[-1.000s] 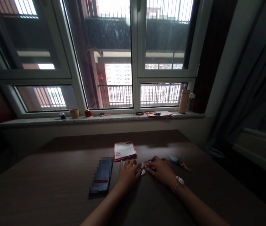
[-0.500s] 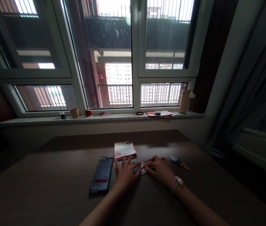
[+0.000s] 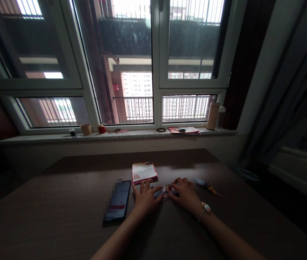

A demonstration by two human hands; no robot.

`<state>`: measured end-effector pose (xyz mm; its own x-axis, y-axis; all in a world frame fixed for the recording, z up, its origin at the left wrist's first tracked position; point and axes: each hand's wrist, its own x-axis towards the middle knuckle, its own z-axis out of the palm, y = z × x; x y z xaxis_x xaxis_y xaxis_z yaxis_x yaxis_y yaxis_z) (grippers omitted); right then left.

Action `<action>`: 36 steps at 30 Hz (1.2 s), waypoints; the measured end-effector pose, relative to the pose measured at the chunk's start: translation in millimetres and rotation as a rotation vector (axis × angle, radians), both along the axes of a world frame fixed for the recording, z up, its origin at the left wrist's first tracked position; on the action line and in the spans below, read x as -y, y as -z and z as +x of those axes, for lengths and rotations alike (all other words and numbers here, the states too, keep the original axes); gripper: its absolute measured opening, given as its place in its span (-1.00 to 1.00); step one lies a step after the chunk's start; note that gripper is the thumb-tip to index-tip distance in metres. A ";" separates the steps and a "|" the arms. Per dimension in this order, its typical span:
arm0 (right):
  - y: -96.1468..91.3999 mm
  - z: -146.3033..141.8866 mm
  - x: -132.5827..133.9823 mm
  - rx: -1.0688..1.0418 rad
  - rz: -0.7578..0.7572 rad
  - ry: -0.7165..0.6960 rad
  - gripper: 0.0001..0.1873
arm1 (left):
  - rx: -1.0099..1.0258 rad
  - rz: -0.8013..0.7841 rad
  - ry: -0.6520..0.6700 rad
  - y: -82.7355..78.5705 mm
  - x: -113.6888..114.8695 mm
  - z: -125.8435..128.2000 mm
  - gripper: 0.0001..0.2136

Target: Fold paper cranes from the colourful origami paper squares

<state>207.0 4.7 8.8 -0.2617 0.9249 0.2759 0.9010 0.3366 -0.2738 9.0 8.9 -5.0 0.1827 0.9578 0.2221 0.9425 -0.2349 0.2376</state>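
Observation:
Between my two hands a small, shiny, colourful patterned piece [image 3: 166, 193] lies on the table; it may be paper or film, and much of it is covered by fingers. My left hand [image 3: 145, 198] grips its left side with thumb and forefinger, the other fingers spread towards the booklet. From the right, my right hand [image 3: 184, 191] has its thumb and bent fingers on the opposite edge. A bracelet [image 3: 205, 207] circles my right wrist. Just beyond the left fingers rests a white booklet with red edges [image 3: 144, 172].
A dark phone [image 3: 118, 201] lies left of my left hand. Crumpled wrapper scraps [image 3: 206, 185] sit right of my right hand on the brown table [image 3: 61, 191]. Along the windowsill [image 3: 139, 134] stand a paper cup [image 3: 86, 129], a red spool [image 3: 101, 129], scissors [image 3: 180, 130] on papers and a bottle [image 3: 213, 116].
The fingers of my right hand have shifted slightly on the colourful piece, and more of its pattern shows. My left hand stays nearly in place.

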 end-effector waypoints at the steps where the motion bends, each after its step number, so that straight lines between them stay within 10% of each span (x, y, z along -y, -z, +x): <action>1: 0.1 -0.2 0.0 -0.003 0.013 -0.015 -0.65 | -0.002 0.000 -0.001 0.0 0.0 0.1 -0.66; 36: 3.1 0.6 -5.2 -0.213 -0.169 0.002 -0.73 | -0.022 -0.140 0.013 -13.4 -2.0 -3.6 -0.52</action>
<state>207.6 9.9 5.7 -0.2127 0.9629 0.1663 0.8177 0.2685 -0.5092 5.4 10.9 8.4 0.1983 0.9767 0.0826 0.9450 -0.2129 0.2482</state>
